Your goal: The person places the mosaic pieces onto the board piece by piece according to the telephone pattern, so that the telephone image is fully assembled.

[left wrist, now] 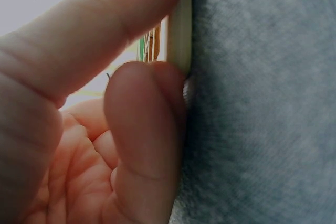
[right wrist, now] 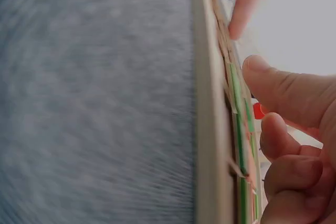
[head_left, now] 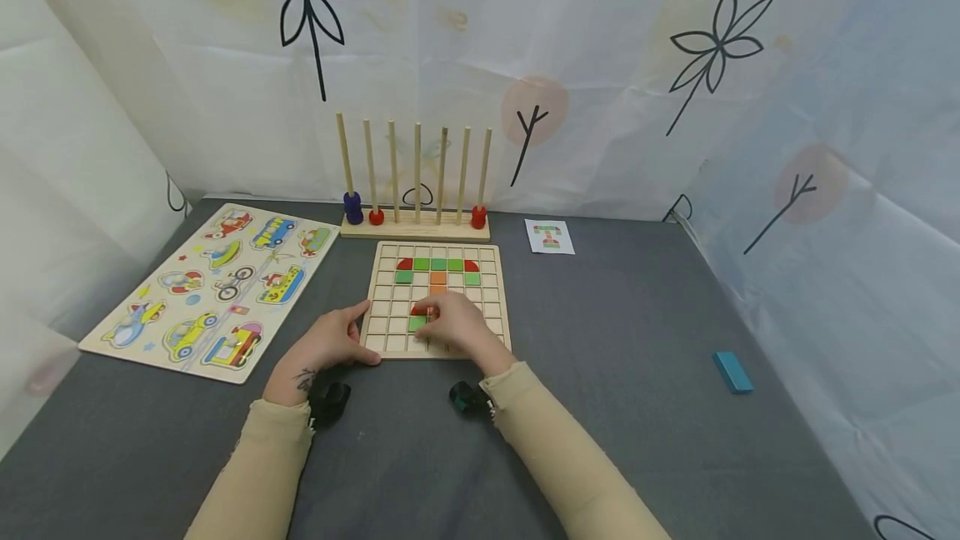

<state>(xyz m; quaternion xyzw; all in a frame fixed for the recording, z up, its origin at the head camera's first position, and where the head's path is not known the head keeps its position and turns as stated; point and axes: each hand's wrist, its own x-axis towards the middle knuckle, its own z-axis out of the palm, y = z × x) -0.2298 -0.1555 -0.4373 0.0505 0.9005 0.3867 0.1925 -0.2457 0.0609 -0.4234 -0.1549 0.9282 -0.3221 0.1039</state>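
Observation:
A wooden grid board point(head_left: 480, 302) lies on the dark cloth, with red, green and orange tiles in its cells. My left hand point(head_left: 330, 340) rests at the board's lower left, with index finger and thumb against its edge. In the left wrist view those fingertips point(left wrist: 139, 85) touch the wooden rim. My right hand point(head_left: 457, 323) reaches over the lower cells, fingertips at a red rounded tile point(head_left: 416, 310) and a green tile point(head_left: 416, 324). From the right wrist, the thumb and index finger stand apart close over the board. The hand partly hides the cells below.
A pattern card point(head_left: 551, 237) lies behind the board's right side. Behind the board stands a peg rack point(head_left: 420, 227) with blue and red beads. A vehicle puzzle board point(head_left: 217, 290) fills the left, and a teal block point(head_left: 732, 372) lies far right.

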